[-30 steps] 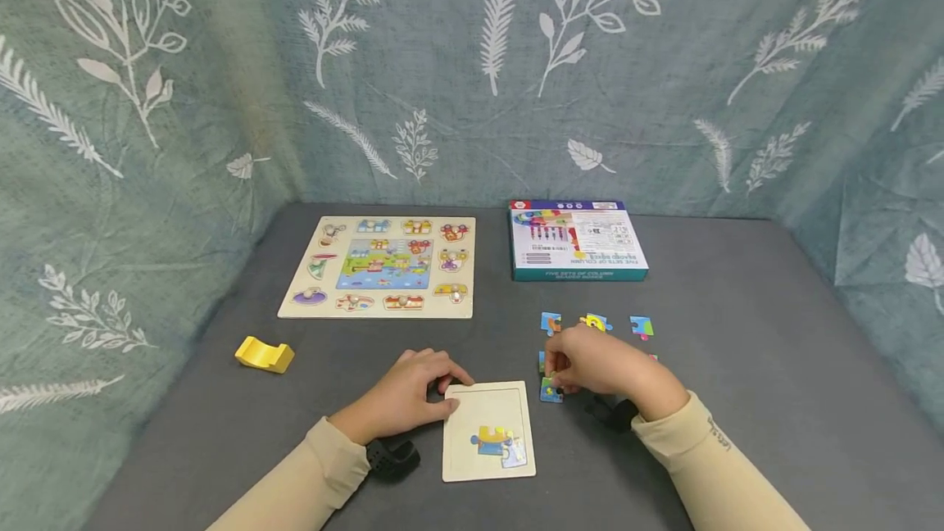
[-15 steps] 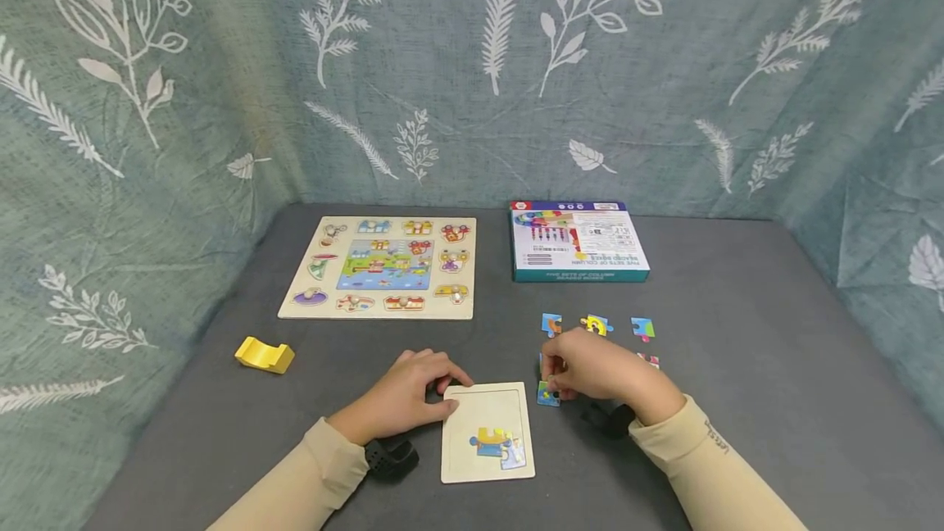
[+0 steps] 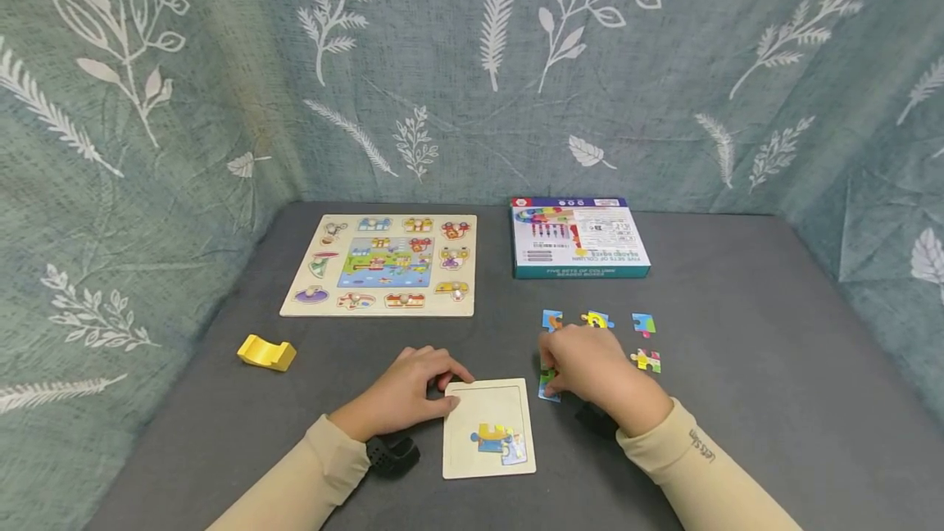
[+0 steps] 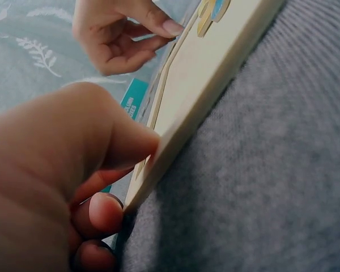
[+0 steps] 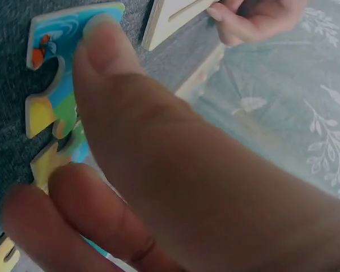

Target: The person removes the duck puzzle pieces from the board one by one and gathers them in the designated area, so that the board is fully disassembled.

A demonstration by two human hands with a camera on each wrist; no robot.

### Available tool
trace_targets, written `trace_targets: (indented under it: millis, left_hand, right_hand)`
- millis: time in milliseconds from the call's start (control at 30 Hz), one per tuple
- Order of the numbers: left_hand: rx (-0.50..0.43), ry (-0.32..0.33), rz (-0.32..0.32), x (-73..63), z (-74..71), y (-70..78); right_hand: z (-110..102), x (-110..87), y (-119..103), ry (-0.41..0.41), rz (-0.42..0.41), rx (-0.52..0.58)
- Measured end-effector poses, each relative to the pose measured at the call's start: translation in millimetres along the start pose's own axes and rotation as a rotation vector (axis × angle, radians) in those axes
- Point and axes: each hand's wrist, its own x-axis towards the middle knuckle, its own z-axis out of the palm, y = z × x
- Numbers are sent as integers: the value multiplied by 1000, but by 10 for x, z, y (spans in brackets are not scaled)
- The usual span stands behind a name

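Note:
My left hand (image 3: 404,394) holds the upper left corner of a square wooden puzzle board (image 3: 479,400), thumb on its left edge and index finger at its top edge. Two joined jigsaw pieces (image 3: 492,439) lie in the board's lower right. Beside the board, my right hand (image 3: 590,359) has its thumb on a blue and green jigsaw piece (image 5: 65,34) and its other fingers curled by a second piece (image 5: 44,161) next to it. The right wrist view shows these two pieces close together; the hand hides part of both, and whether they are joined I cannot tell.
More loose jigsaw pieces lie beyond the right hand, among them a yellow one (image 3: 597,319), a green and blue one (image 3: 644,323) and a multicoloured one (image 3: 647,360). A knobbed puzzle (image 3: 379,301), a cardboard box (image 3: 578,248) and a yellow block (image 3: 266,353) are farther out.
The right hand has shifted slightly left, uncovering the multicoloured piece on its right. The piece under its thumb has moved a little and now sits closer to its neighbour. The left hand stays put.

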Motion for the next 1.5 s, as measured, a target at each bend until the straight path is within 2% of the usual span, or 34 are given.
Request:
trace_targets:
  millis: [67,133,233,300,400,467,533,733,867,1000,1267,1367,1500]
  left_hand:
    - [1,-2,-5,5,5,3]
    - [4,-4,-6,8,13,1]
    - [9,-2,6,18,25,-9]
    - [13,-1,13,21,29,-19]
    - [8,-2,16,21,26,-31]
    - [6,-5,14,18,23,-36]
    - [4,-6,16,16,19,-38]
    - [8,-4,18,16,11,-33]
    - [12,-2,16,23,15,-30]
    - [21,-9,10,34,18,-23]
    - [23,-23,-5,30,9,-5]
    - [22,-11,7,25,12,-5]
    - [26,3,15,16,17,-10]
  right_hand:
    - [-5,-17,-16,16,-15,4]
    - [-13,-35,-56,41,-61,61]
    - [-11,-73,-184,85,-202,196]
    - [22,-96,-311,66,-302,261]
    - [122,-128,-506,-27,-383,246]
    - [204,-138,-607,-83,-388,203]
    - [275,-139,-673,-103,-383,165]
    - [373,-130,-723,-72,-386,195]
    - [318,-136,-681,-84,-407,207]
    - [230,-125,-585,-119,-392,204]
    - [229,-68,-531,-203,-400,295]
    - [202,-77,-538,-200,-426,322]
    - [71,-103,-485,-146,-435,409]
